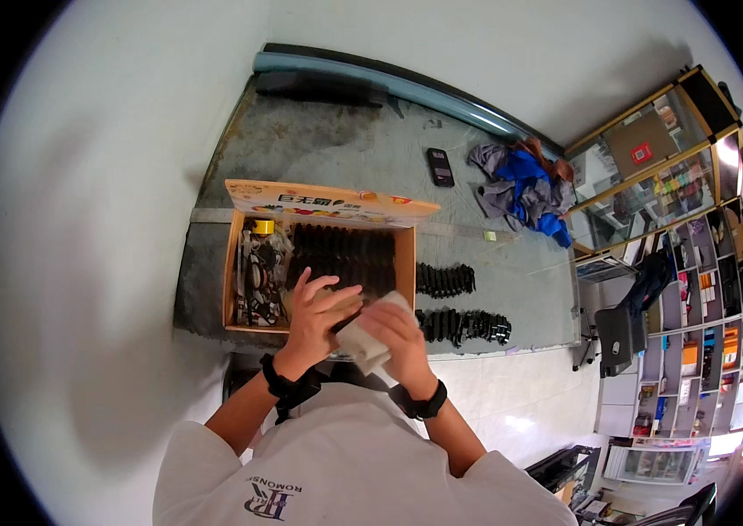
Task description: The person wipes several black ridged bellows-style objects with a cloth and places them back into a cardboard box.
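My right hand [401,335] grips a folded pale cloth [363,347] at the front right corner of an orange cardboard box [406,263]. My left hand [314,322] is just left of it, over the box's front edge, its fingers spread and holding nothing that I can make out. Something dark shows between the two hands, too blurred to name. Inside the box, rows of small black parts [345,253] fill the right side. Assorted small items in clear plastic bags [259,276] lie along its left, with a yellow piece [263,227] at the back.
Two rows of black parts [445,281] lie right of the box on the grey worktable [371,151]. Behind are a phone [440,167], a heap of blue and grey cloths [523,187] and a long roll [371,82]. A glass display case [648,171], an office chair [621,335] and shelves [694,329] stand right.
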The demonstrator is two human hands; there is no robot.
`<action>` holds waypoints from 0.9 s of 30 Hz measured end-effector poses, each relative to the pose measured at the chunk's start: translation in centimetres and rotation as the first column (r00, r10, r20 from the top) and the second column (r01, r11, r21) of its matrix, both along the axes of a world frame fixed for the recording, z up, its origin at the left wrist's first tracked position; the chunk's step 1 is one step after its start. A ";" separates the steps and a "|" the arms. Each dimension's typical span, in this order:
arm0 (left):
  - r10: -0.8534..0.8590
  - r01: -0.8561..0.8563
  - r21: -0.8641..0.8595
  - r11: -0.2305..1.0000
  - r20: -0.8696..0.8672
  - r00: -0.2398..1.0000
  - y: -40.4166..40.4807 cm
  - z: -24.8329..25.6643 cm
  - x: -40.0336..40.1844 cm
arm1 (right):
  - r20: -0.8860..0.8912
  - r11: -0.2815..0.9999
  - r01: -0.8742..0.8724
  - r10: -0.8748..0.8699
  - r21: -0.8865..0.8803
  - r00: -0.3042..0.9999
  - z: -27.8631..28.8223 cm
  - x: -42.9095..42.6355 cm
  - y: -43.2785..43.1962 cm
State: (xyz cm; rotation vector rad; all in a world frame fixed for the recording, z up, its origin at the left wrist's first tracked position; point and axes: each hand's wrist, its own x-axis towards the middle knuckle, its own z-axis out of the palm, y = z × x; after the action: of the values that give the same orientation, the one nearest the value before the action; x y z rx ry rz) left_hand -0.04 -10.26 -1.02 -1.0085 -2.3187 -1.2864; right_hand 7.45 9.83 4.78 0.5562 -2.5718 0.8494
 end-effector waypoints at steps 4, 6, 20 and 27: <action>-0.014 0.014 0.020 1.000 -0.039 0.999 -0.5 -0.1 -0.2 | -0.009 0.999 -0.034 0.034 -0.003 0.999 -0.2 0.1 -1.1; -0.014 0.012 -0.033 0.999 -0.080 0.997 -0.6 -0.5 -0.1 | 0.016 0.998 0.062 -0.062 0.002 0.998 -0.3 -0.1 -0.3; 0.006 -0.007 -0.122 0.993 -0.003 1.000 1.2 1.1 -0.3 | 0.046 0.988 0.051 -0.058 0.146 0.997 -0.3 -0.2 2.9; 0.055 -0.067 -0.176 0.982 -0.074 0.996 4.6 2.7 0.1 | 0.013 0.988 0.049 -0.051 0.146 0.999 0.4 -0.3 5.7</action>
State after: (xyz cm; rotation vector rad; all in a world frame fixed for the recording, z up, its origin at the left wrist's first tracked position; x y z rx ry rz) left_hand 0.08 -5.69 1.72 -1.0106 -2.4257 -1.0189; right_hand 7.10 15.52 5.15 0.5253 -2.6663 0.6566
